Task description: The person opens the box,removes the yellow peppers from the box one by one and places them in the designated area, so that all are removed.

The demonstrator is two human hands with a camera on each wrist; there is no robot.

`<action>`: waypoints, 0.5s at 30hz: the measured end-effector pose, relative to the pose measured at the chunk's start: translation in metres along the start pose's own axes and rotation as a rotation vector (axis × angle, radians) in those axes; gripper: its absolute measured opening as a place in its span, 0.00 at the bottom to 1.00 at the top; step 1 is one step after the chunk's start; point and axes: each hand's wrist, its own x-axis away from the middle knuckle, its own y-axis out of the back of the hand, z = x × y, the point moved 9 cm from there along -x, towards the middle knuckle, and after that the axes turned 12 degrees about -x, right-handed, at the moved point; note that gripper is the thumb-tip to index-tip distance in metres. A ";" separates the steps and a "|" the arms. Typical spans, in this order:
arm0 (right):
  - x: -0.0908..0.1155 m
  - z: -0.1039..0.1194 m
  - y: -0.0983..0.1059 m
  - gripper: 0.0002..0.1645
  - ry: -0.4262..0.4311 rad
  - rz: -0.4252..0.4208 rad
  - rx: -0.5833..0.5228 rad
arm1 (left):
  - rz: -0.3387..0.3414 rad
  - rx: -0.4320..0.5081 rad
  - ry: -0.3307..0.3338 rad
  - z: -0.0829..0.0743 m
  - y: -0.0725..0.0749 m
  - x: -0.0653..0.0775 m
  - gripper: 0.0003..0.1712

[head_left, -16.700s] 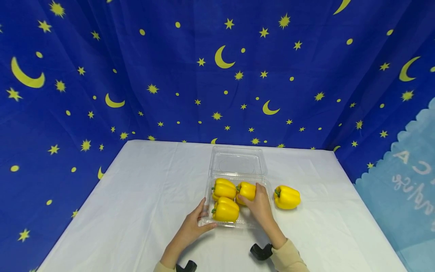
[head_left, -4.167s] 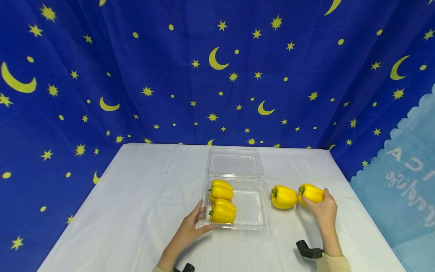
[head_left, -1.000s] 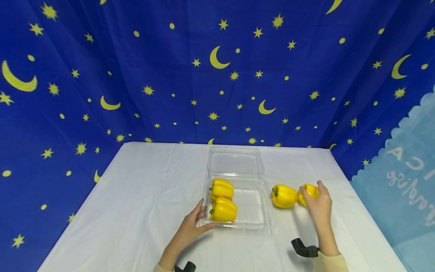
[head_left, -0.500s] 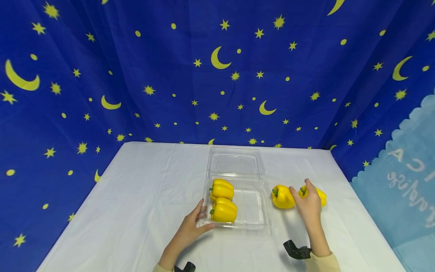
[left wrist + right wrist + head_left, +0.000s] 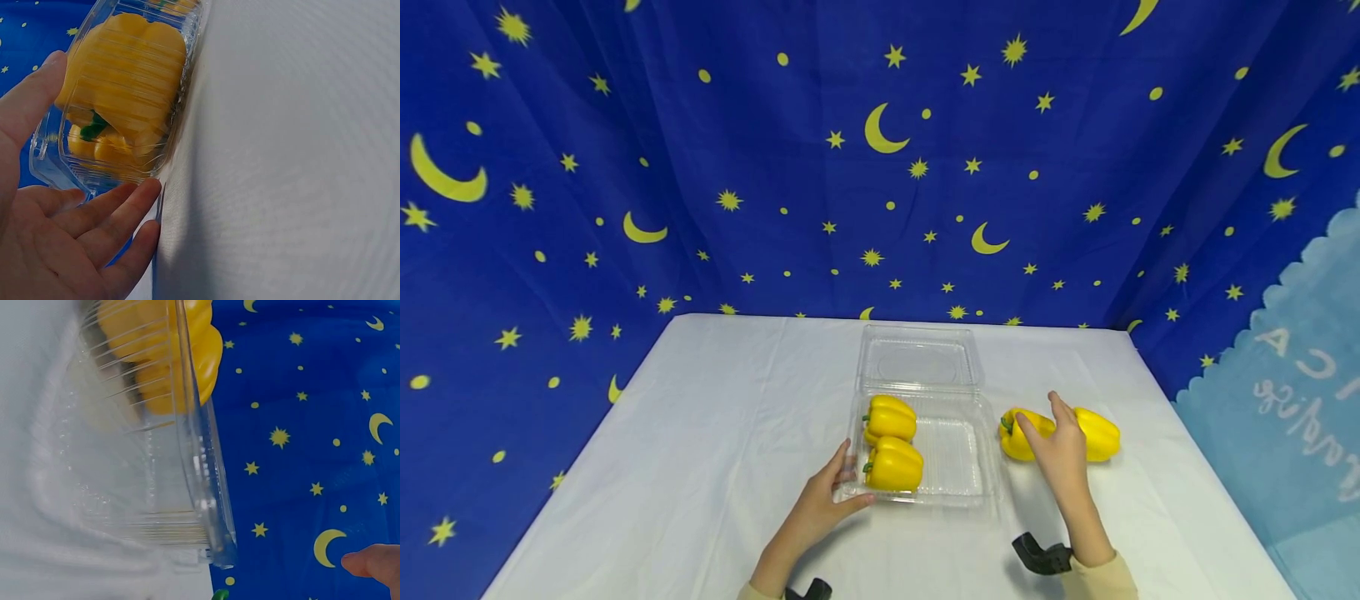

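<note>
My left hand (image 5: pixel 820 497) spreads round the near left corner of an open clear plastic clamshell container (image 5: pixel 951 454). In the left wrist view, its fingertips (image 5: pixel 150 187) touch the container's side, the thumb along another side. Two yellow bell peppers, one behind (image 5: pixel 891 418) and one in front (image 5: pixel 895 464), lie in the container's left half, stems leftward. Right of the container, two more yellow bell peppers lie side by side, a left one (image 5: pixel 1017 446) and a right one (image 5: pixel 1099 435). My right hand (image 5: pixel 1063 454), thumb and fingers spread, is over the left one and partly covers both.
The container's lid (image 5: pixel 917 358) lies folded back toward the far edge of the white-covered table (image 5: pixel 737 417). A blue curtain (image 5: pixel 820 167) with stars and moons hangs behind. Light blue cloth (image 5: pixel 1300 400) hangs at the right. Black wrist mounts (image 5: pixel 1041 554) sit on both arms.
A pepper earlier in the container's right half, in my right hand, now lies at the far right. My right hand has let go of it and moved left. My left hand stays put.
</note>
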 end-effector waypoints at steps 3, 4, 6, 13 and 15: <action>0.000 0.003 0.000 0.40 0.007 -0.005 -0.003 | -0.002 0.001 0.003 0.000 0.000 0.000 0.55; 0.000 0.004 0.000 0.40 0.009 -0.005 -0.007 | -0.002 0.002 0.003 0.000 0.000 0.000 0.56; 0.001 0.007 -0.002 0.40 0.018 -0.004 -0.015 | -0.001 0.005 0.005 0.000 0.000 0.000 0.56; 0.005 0.019 -0.013 0.39 0.056 0.011 -0.055 | 0.004 0.013 0.007 0.000 0.001 0.000 0.56; 0.007 0.022 -0.016 0.39 0.059 0.016 -0.060 | 0.006 0.009 0.004 -0.001 0.001 0.001 0.56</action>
